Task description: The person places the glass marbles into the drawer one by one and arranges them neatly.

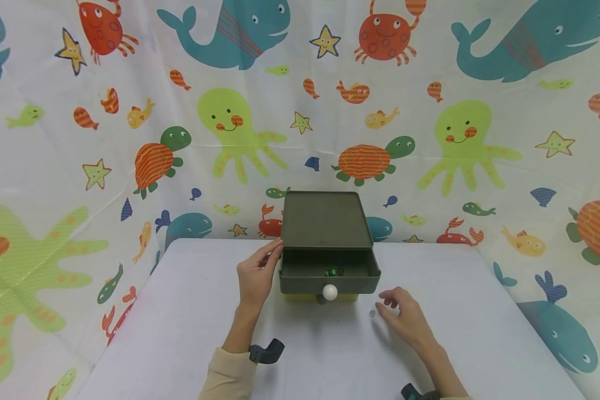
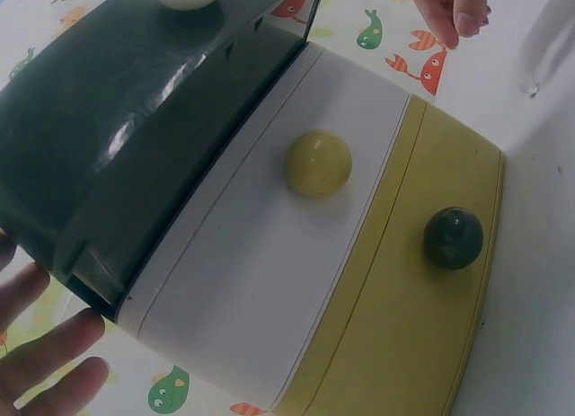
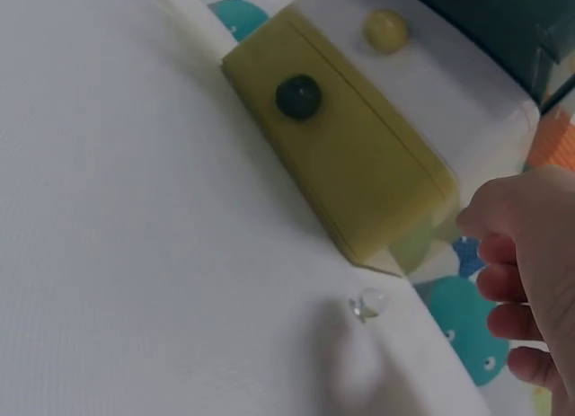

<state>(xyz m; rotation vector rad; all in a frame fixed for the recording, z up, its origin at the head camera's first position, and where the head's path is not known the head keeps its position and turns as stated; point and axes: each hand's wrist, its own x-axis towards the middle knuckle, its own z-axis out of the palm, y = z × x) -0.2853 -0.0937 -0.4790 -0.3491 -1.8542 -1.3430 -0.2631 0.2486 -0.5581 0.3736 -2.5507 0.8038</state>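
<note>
1. Resting against the left side of the chest (image 1: 325, 222), the left hand (image 1: 256, 275) had its fingers (image 2: 49, 349) straight and touching the wall just beside the open top drawer (image 1: 330, 275).
2. That dark drawer stood pulled out, white knob (image 1: 330, 291) to the front, with a few small marbles (image 1: 334, 271) inside near its middle.
3. Below the drawer, the left wrist view showed a white drawer (image 2: 269, 254) with a yellow knob (image 2: 318, 163), and under that a yellow drawer (image 2: 404, 326) with a dark green knob (image 2: 453, 238), both closed.
4. Right of the chest, the right hand (image 1: 405, 316) hovered low over the table (image 1: 180, 333), fingers loosely spread and holding nothing.
5. A clear marble (image 1: 372, 313) lay on the table just right of the chest's front corner, close to the right fingertips (image 3: 499, 250) but apart from them.
6. Behind the chest hung a sea-creature cloth (image 1: 130, 139).
</note>
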